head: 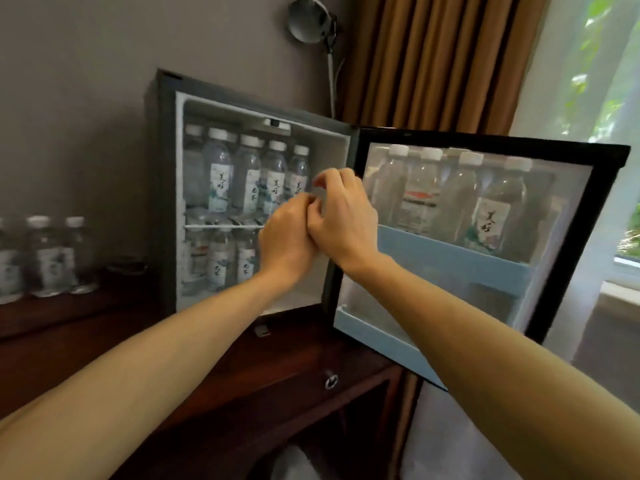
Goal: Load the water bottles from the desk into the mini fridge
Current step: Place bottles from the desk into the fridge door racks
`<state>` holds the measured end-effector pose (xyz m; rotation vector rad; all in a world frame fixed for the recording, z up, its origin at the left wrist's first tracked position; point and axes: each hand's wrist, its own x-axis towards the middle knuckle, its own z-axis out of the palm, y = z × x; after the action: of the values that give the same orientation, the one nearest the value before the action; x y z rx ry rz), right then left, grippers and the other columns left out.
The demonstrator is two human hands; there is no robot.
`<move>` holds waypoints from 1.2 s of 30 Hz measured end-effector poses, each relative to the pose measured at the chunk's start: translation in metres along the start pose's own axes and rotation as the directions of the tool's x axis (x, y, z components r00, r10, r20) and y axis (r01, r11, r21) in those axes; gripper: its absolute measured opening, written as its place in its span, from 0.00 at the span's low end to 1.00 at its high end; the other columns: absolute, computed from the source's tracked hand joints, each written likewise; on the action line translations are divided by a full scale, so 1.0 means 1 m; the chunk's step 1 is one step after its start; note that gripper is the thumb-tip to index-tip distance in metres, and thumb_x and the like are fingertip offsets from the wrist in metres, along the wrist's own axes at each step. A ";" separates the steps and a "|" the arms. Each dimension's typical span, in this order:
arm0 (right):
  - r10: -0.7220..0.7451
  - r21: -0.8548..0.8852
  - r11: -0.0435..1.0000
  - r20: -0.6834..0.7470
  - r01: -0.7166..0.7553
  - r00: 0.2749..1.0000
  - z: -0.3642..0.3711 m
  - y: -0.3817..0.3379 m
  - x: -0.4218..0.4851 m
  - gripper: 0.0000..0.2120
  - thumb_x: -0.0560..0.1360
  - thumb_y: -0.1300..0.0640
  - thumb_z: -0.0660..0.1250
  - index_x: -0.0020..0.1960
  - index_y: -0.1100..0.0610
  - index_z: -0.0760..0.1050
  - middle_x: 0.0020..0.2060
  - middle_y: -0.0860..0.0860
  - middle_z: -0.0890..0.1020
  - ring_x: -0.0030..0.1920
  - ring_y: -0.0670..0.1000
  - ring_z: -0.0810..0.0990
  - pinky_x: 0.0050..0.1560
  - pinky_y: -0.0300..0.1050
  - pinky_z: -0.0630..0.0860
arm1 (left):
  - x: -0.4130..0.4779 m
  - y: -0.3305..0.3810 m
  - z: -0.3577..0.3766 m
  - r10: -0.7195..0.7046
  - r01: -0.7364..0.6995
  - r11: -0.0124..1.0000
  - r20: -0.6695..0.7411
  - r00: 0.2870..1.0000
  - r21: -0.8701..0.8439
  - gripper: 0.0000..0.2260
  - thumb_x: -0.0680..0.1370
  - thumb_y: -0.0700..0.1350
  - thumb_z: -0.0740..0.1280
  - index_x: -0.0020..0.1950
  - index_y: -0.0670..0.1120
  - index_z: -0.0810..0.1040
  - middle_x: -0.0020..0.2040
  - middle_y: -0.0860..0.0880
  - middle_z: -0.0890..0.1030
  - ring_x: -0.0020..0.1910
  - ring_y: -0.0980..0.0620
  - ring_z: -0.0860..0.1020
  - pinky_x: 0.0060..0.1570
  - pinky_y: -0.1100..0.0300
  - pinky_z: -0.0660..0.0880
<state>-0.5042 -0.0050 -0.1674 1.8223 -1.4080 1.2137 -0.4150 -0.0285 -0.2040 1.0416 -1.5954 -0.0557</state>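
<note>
The black mini fridge (pixel 162 188) stands on the dark wooden desk (pixel 242 372) with its door (pixel 575 244) swung open to the right. Clear water bottles with white caps fill the upper shelf (pixel 249 174), and more stand on the lower shelf (pixel 221 261). Several bottles sit in the door rack (pixel 485 209). Three more bottles (pixel 45 258) stand on the desk at the far left. My left hand (pixel 287 240) and my right hand (pixel 346 220) meet in front of the fridge opening, touching each other with fingers curled. No bottle shows in either hand.
A round lamp on a thin stem (pixel 311 20) rises behind the fridge. Brown curtains (pixel 433 64) and a bright window (pixel 595 81) lie to the right. A drawer with a ring pull (pixel 331 380) sits under the desk top.
</note>
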 end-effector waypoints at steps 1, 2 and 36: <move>-0.011 0.035 0.999 0.013 0.010 1.000 0.014 -0.016 0.001 0.11 0.79 0.57 0.64 0.61 0.56 0.75 0.58 0.52 0.77 0.60 0.53 0.75 0.42 0.49 0.75 | 0.000 -0.016 -0.014 -0.028 0.029 0.999 -0.024 0.999 0.022 0.07 0.83 0.47 0.63 0.56 0.48 0.79 0.48 0.49 0.83 0.46 0.47 0.79 0.40 0.53 0.68; -0.018 0.074 0.997 0.031 0.016 0.999 0.027 -0.030 0.001 0.11 0.79 0.57 0.64 0.61 0.56 0.75 0.58 0.52 0.77 0.60 0.53 0.75 0.42 0.48 0.74 | -0.001 -0.029 -0.028 -0.049 0.051 0.998 -0.039 0.998 0.042 0.07 0.83 0.48 0.63 0.56 0.49 0.79 0.49 0.49 0.84 0.47 0.47 0.80 0.41 0.52 0.70; 0.201 0.381 0.642 0.754 -0.665 0.625 0.445 -0.281 -0.020 0.32 0.77 0.53 0.74 0.76 0.55 0.65 0.73 0.54 0.73 0.73 0.56 0.73 0.69 0.52 0.72 | -0.034 -0.455 -0.199 -0.602 0.618 0.686 -0.178 0.779 0.385 0.25 0.76 0.59 0.73 0.70 0.55 0.70 0.66 0.54 0.76 0.69 0.52 0.72 0.57 0.52 0.75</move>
<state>-0.0936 -0.2757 -0.3563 2.6548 -2.1750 1.5161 0.0083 -0.1840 -0.4145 1.8910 -1.1742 -0.1452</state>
